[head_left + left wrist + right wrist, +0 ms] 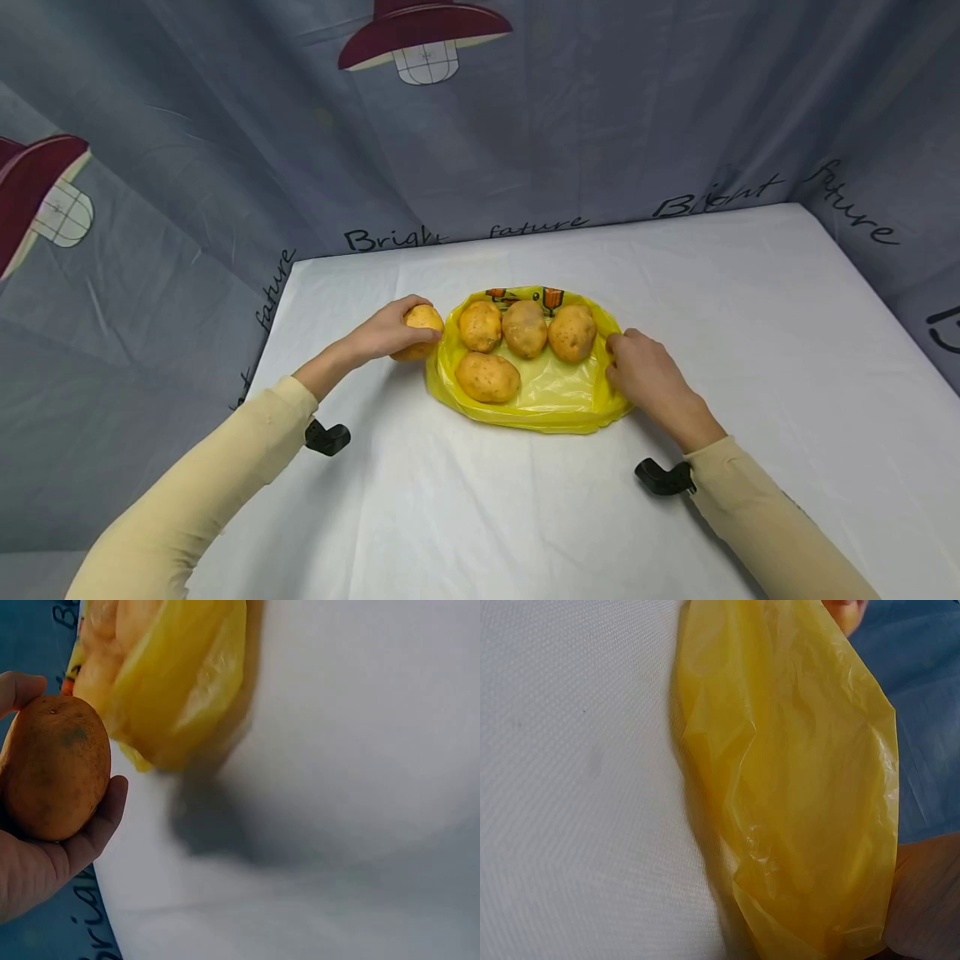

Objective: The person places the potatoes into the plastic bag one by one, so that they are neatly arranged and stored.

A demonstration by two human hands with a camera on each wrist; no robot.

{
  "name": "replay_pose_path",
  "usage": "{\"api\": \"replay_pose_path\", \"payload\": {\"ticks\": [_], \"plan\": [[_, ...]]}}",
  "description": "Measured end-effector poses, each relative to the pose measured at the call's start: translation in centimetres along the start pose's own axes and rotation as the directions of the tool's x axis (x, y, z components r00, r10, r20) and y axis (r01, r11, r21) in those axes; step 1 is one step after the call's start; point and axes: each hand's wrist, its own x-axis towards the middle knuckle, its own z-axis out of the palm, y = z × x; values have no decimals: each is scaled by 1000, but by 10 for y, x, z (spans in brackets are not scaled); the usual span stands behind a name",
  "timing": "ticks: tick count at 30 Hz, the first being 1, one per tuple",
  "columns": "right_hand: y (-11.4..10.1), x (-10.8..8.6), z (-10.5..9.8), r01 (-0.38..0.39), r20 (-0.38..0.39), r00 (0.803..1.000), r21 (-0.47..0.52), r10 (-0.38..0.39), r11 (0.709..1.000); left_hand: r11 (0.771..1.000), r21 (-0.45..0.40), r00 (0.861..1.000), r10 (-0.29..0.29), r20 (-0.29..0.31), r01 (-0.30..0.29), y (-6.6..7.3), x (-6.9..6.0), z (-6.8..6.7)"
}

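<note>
A yellow plastic bag [558, 390] lies spread open on the table, with several potatoes [488, 377] inside it, three in a row at the back and the other at the front left. Just outside the bag's left edge, my left hand [382, 335] holds another potato [58, 769], thumb on one side and fingers curled round the other. In the left wrist view this potato is above the tabletop, its shadow falling beside the bag. My right hand [651, 377] grips the bag's right rim; its fingertips are partly hidden by the plastic.
A white cloth [480, 517] covers the table. Grey curtains [600, 108] with printed red lamps and lettering stand behind it and at both sides. A black wrist mount [327, 437] sits on the left forearm, and a similar mount [663, 477] on the right.
</note>
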Motion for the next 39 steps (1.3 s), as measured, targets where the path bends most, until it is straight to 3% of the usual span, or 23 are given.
{"api": "replay_pose_path", "payload": {"ticks": [8, 16, 19, 29, 34, 39], "plan": [[0, 0, 0, 5, 3, 1000, -1, -5, 1000, 992, 35, 991, 115, 72, -118, 34, -1, 11], [1, -1, 2, 11, -6, 1000, 1, -11, 1000, 953, 179, 963, 219, 155, -245, 63, -2, 32], [1, 0, 2, 7, -9, 1000, -1, -8, 1000, 937, 184, 947, 263, 183, -295, 74, -3, 41], [1, 0, 2, -2, 1, 1000, 2, 2, 1000, 856, 268, 888, 374, 266, -441, 96, 3, 78], [2, 0, 2, -2, 0, 1000, -15, 2, 1000, 809, 294, 852, 424, 307, -509, 103, 6, 98], [3, 0, 2, 6, -4, 1000, -15, -6, 1000, 757, 359, 832, 442, 335, -547, 108, 9, 119]]}}
